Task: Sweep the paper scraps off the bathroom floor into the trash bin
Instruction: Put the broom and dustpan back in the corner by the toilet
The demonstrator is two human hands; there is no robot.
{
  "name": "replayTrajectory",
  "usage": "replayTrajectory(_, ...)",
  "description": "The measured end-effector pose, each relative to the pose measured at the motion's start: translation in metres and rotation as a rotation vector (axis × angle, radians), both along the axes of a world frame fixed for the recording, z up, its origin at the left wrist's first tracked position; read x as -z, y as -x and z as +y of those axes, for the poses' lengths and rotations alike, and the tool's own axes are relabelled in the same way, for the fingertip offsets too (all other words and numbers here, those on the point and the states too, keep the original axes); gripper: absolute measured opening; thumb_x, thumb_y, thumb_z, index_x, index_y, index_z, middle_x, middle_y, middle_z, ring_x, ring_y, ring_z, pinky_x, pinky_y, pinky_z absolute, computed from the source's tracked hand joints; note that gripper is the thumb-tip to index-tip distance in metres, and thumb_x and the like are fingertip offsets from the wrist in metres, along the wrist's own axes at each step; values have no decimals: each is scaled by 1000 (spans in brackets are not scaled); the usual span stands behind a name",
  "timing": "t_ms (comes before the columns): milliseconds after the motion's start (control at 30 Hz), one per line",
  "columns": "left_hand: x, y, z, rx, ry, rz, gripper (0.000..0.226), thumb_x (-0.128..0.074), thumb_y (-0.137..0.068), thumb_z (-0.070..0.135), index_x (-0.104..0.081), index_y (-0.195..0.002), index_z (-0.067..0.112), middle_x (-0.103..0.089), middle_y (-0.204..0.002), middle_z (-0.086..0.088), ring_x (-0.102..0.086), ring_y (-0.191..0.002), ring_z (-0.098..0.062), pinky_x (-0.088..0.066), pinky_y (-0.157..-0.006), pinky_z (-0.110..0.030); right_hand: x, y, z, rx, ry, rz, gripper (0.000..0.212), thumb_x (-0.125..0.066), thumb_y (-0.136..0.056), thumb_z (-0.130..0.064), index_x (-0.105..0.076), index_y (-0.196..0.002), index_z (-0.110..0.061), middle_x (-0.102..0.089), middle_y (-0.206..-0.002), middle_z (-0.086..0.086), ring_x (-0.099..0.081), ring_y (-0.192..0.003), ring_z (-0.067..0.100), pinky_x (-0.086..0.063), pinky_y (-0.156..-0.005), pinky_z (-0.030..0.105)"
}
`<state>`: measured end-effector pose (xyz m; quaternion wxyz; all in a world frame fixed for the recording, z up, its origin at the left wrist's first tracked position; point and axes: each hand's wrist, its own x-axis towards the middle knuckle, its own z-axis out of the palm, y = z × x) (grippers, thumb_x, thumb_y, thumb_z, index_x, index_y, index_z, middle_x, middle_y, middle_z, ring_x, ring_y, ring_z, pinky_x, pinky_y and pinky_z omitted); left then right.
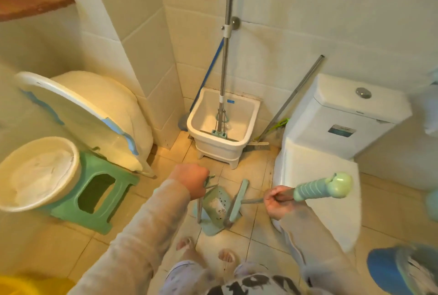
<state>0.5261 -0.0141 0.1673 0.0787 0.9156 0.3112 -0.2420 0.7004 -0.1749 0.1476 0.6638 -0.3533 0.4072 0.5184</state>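
A pale green dustpan (216, 209) stands on the tiled floor just ahead of my feet, with white paper scraps (216, 206) lying inside it. My left hand (190, 181) is shut on the top of the dustpan's handle. My right hand (279, 202) is shut on the metal shaft of a broom, just below its ribbed green grip (320, 188). The green broom head (239, 200) sits at the dustpan's right side. A blue trash bin (388, 271) with a liner shows at the lower right corner, partly cut off by the frame.
A white toilet (331, 129) fills the right. A white mop sink (222, 126) with a mop stands in the far corner. At left are a green stool (94, 190), a cream basin (38, 174) on it, and a white tub (90, 114) leaning on the wall.
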Motion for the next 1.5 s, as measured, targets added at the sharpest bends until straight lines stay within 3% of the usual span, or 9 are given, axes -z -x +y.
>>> replayTrajectory(167, -6, -49, 55, 257, -51, -7, 26, -58, -84, 34, -66, -105, 22, -70, -99, -4, -65, -93, -26, -54, -77, -34, -9, 3, 39, 103, -29, -37, 57, -32, -97, -17, -46, -43, -7, -43, -28, 3, -46, -23, 14, -47, -38, 19)
replayTrajectory(267, -15, -86, 82, 511, -91, -7, 29, -57, -86, 34, -64, -111, 21, -69, -105, -8, -65, -97, -30, -52, -83, -38, -17, -5, 67, 81, -23, 26, 36, -46, -94, -16, -42, -59, -8, -46, -31, 10, -52, -40, 19, -52, -36, 27)
replayTrajectory(367, -26, -131, 103, 757, -146, 6, 30, -53, -89, 30, -60, -117, 21, -68, -107, -10, -65, -97, -33, -51, -79, -38, -22, -15, 96, 109, -55, 27, 33, -56, -91, -25, -47, -65, -7, -53, -36, 13, -55, -30, 23, -49, -31, 27)
replayTrajectory(667, -42, -233, 121, 1425, -303, -81, 25, -55, -90, 17, -64, -113, 22, -68, -110, -4, -52, -112, -30, -37, -95, -39, -26, -62, 120, 308, -123, 5, 36, -48, -96, -31, -57, -73, -5, -62, -43, 11, -57, -29, 20, -51, -35, 23)
replayTrajectory(900, -46, -284, 140, 1578, -459, -76, 26, -61, -83, 2, -67, -102, 19, -71, -95, 3, -49, -109, -26, -37, -98, -35, -22, -99, 131, 160, -229, 41, 58, -48, -93, -31, -59, -47, 2, -56, -36, 4, -52, -24, 13, -44, -34, 14)
replayTrajectory(1100, -38, -334, 146, 1561, -494, 17, 27, -53, -90, 5, -67, -109, 19, -67, -112, 1, -47, -118, -27, -26, -112, -36, -21, -163, 157, 161, -192, -1, 6, -54, -70, -8, -51, -64, -6, -54, -36, 5, -49, -22, 11, -41, -29, 12)
replayTrajectory(1200, -36, -355, 150, 1537, -518, 54, 24, -59, -89, 11, -67, -107, 24, -65, -115, 6, -45, -121, -26, -23, -114, -41, -16, -199, 165, 209, -156, -11, 14, -46, -60, 3, -50, -66, -9, -53, -36, 5, -48, -22, 11, -40, -30, 11)
replayTrajectory(1400, -31, -388, 167, 1465, -495, 58, 25, -57, -89, 6, -67, -106, 21, -68, -107, 4, -44, -120, -26, -20, -114, -39, -12, -245, 187, 207, -130, -25, 22, -35, -67, 9, -51, -69, -5, -50, -36, 8, -44, -20, 12, -38, -29, 10)
replayTrajectory(1500, -31, -402, 177, 1495, -489, 27, 23, -59, -87, 7, -67, -105, 20, -68, -109, 5, -46, -119, -24, -23, -113, -37, -5, -263, 202, 197, -121, -7, 32, -33, -97, -6, -50, -70, -6, -49, -35, 7, -43, -19, 12, -37, -27, 11)
